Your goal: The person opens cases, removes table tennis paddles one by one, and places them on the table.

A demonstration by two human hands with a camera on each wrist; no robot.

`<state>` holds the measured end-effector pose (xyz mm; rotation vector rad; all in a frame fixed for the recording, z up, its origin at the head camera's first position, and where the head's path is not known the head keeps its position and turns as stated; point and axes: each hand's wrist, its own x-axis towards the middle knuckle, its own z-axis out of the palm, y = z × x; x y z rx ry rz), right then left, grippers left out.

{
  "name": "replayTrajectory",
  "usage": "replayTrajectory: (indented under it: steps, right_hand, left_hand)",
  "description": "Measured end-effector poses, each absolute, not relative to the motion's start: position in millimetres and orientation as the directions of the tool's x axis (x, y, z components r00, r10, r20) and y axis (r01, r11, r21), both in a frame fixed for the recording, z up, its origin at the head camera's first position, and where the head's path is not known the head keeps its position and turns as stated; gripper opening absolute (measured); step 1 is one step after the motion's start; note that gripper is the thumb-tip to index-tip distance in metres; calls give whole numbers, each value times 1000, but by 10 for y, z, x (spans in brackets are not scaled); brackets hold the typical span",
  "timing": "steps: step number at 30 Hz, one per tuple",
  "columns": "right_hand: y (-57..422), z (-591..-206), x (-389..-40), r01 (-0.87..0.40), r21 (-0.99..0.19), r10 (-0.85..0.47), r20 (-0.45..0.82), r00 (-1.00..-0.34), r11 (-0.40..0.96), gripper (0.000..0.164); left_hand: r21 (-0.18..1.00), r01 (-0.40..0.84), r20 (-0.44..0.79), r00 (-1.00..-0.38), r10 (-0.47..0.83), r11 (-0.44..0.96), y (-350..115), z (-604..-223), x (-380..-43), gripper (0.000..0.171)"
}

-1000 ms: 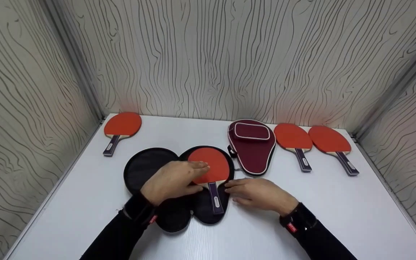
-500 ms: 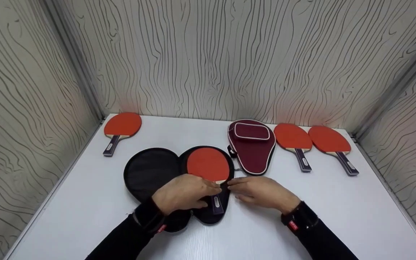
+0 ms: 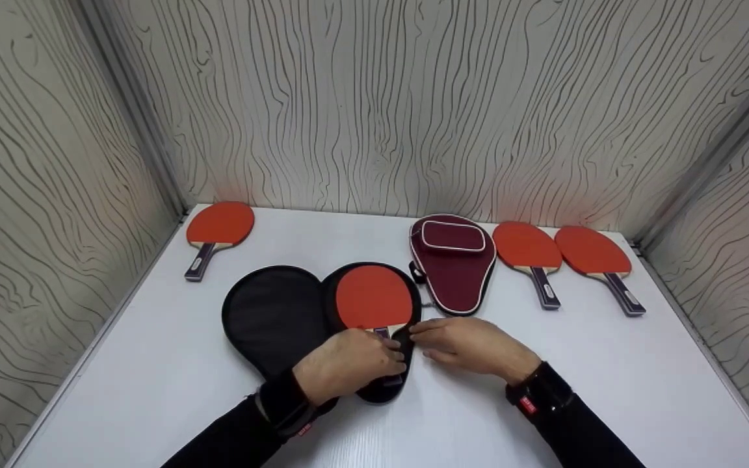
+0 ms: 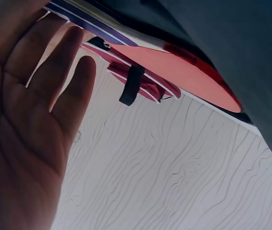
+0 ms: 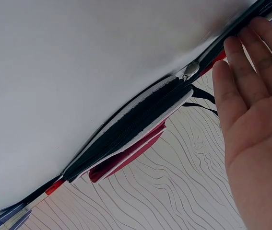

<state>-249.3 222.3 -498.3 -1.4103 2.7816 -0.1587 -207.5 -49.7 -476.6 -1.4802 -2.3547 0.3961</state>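
A red table tennis paddle (image 3: 374, 296) lies in the right half of an unzipped black paddle case (image 3: 274, 312), opened flat on the white table. My left hand (image 3: 352, 364) lies over the paddle's handle and hides most of it. In the left wrist view its fingers (image 4: 61, 62) are fairly straight, the tips close to the purple handle (image 4: 90, 24). My right hand (image 3: 472, 348) touches the case's right edge near the paddle's neck; the right wrist view shows its fingers (image 5: 241, 72) extended along the zipped rim, close to a zipper pull (image 5: 191, 70).
A maroon paddle case (image 3: 456, 273) with white piping lies just behind my right hand. Two more red paddles (image 3: 527, 246) rest to its right, and another paddle (image 3: 222, 224) is at the back left. Wood-grain panels (image 3: 374, 110) enclose the table's back and sides.
My left hand has slid from the paddle's red blade down toward me onto its handle, uncovering the blade. My right hand has stayed almost still at the case's edge.
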Motion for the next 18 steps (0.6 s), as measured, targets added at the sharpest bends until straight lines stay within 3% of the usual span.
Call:
replayTrajectory:
  steps: [7, 18]
  right_hand:
    - [2214, -4979, -2494, -819, -88, -818, 54, -572, 567, 33]
    - [2211, -4958, -2491, -792, -112, -797, 7, -604, 600, 35]
  left_hand:
    - [-433, 807, 173, -364, 915, 403, -480, -4791, -2078, 22]
    - [-416, 816, 175, -362, 916, 402, -536, -4761, -2123, 10]
